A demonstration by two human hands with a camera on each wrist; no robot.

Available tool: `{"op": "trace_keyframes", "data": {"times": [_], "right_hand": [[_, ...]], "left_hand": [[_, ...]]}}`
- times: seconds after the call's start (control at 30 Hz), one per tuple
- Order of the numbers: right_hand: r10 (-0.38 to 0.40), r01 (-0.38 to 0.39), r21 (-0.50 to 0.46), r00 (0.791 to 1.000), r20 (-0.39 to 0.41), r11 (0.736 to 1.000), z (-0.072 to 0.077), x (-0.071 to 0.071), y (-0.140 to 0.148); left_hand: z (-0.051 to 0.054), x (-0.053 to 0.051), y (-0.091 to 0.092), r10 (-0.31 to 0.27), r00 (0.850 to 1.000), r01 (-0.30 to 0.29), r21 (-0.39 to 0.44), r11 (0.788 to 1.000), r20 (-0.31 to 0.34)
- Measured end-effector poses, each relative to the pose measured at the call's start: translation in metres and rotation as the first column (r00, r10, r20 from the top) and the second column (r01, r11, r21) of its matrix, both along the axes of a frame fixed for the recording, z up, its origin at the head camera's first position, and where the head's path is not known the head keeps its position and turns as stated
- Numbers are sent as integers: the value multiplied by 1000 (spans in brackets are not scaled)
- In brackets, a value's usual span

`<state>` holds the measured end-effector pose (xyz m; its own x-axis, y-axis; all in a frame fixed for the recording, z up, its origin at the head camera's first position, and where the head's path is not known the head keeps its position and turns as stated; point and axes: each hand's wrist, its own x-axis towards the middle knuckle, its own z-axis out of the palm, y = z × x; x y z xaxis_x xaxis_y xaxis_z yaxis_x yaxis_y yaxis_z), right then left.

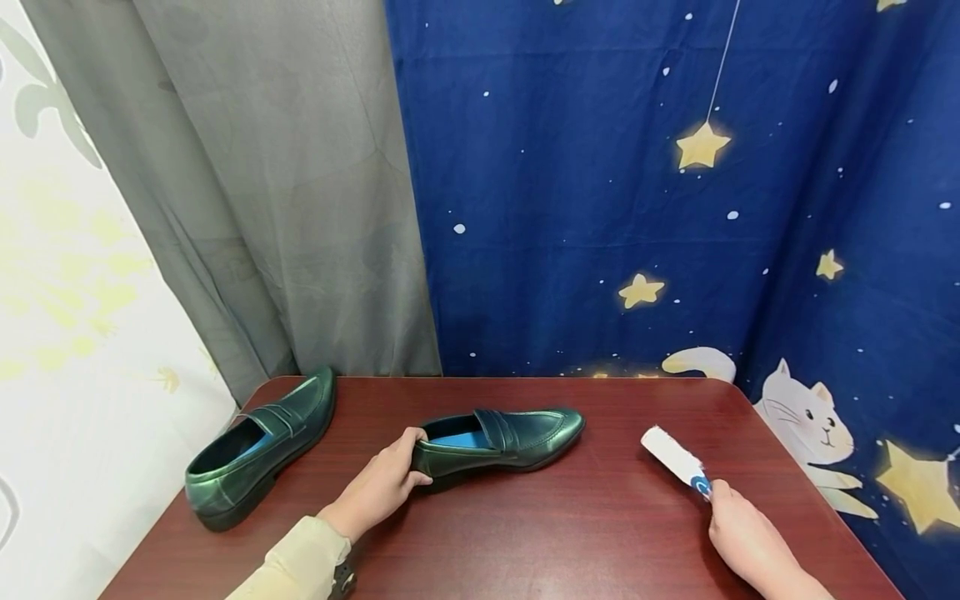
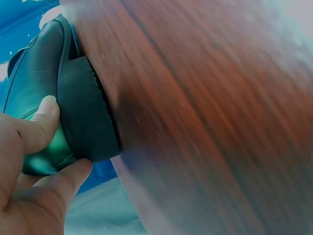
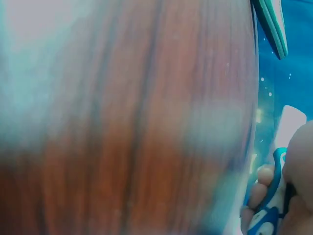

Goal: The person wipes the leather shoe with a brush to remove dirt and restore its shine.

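Note:
In the head view a dark green loafer (image 1: 525, 440) with a blue insole lies on its sole near the middle of the table, toe to the right. My left hand (image 1: 381, 485) grips it by the heel; in the left wrist view the thumb presses one side of the loafer (image 2: 44, 58), close above its black heel block. At the right, my right hand (image 1: 750, 533) holds a brush (image 1: 671, 454) with a white head by its blue and white handle, apart from the loafer. The right wrist view shows fingers curled round that handle (image 3: 279, 176).
A second green loafer (image 1: 262, 446) stands at the table's left edge, toe toward the back. The reddish-brown table (image 1: 562, 533) has rounded back corners. Behind it hang a grey curtain (image 1: 300, 208) and a blue curtain (image 1: 562, 208) with stars.

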<state>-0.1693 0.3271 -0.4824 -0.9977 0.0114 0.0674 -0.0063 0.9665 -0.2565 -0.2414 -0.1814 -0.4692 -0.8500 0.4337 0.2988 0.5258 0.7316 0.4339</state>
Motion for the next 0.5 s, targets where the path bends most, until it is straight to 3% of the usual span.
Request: {"op": "trace_keyframes", "data": {"times": [0.13, 0.37, 0.5], "right_hand": [[-28, 32, -49, 996, 87, 998, 3, 1, -3], [-17, 15, -76, 999, -29, 997, 7, 8, -12], [-27, 25, -87, 999, -18, 996, 11, 8, -17]], "left_hand": [[0, 1, 5, -30, 999, 30, 5, 1000, -30], [1, 1, 13, -51, 999, 51, 6, 999, -9], [3, 0, 15, -61, 998, 61, 14, 998, 13]]}}
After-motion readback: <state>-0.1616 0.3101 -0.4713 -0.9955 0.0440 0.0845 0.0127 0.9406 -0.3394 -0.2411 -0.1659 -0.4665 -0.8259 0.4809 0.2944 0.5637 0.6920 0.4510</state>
